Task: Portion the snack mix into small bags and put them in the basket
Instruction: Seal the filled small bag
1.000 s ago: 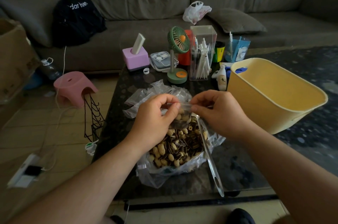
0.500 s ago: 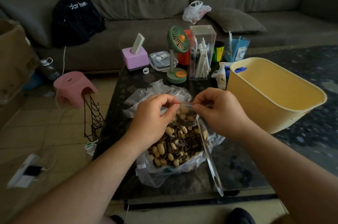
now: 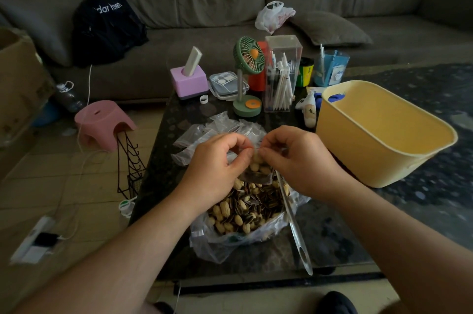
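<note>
Above the mix (image 3: 245,208) on the surface (image 3: 330,231), left hand (image 3: 217,160) and right hand (image 3: 299,157) are each pinching the bag (image 3: 257,170), apparently at its top; basket (image 3: 384,139) is standing right.

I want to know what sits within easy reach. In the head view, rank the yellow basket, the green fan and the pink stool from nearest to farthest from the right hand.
Measured from the right hand:
1. Yellow basket, just to its right on the table.
2. Green fan, behind the hand, toward the sofa.
3. Pink stool, far left, on the floor beside the table.
</note>
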Tool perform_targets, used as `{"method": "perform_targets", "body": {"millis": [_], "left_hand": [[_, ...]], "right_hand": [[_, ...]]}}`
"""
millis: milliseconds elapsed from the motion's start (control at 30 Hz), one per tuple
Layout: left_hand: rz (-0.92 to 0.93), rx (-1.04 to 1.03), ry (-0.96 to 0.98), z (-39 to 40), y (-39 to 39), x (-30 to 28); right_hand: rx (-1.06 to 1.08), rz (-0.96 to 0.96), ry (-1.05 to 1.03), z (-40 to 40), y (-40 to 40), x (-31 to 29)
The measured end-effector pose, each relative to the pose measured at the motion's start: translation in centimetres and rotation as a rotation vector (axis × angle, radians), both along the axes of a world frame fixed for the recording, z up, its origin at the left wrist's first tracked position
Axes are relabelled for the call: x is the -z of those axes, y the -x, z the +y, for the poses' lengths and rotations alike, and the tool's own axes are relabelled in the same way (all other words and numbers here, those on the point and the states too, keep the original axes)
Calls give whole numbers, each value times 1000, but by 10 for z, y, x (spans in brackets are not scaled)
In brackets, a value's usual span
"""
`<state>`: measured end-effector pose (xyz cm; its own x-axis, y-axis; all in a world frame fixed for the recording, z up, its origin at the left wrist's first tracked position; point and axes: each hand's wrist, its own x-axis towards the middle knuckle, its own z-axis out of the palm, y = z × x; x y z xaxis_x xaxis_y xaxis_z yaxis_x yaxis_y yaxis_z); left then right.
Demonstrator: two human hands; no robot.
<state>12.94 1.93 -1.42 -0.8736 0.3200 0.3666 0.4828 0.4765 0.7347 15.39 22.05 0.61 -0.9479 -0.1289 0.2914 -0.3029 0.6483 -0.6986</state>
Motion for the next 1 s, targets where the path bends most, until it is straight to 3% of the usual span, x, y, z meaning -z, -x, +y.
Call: {"method": "perform_targets", "body": {"millis": [500,733,1000], "left_hand": [[-32,19,11,-1,0,0],[-2,-25,-5,-5,1,0],[-75,-18,-105,-2,-1,2]], "right_hand": [[-50,51,-46,-1,3,4],[10,-51,-7,7,4,-1],[8,-40,15,8,3,1]]}}
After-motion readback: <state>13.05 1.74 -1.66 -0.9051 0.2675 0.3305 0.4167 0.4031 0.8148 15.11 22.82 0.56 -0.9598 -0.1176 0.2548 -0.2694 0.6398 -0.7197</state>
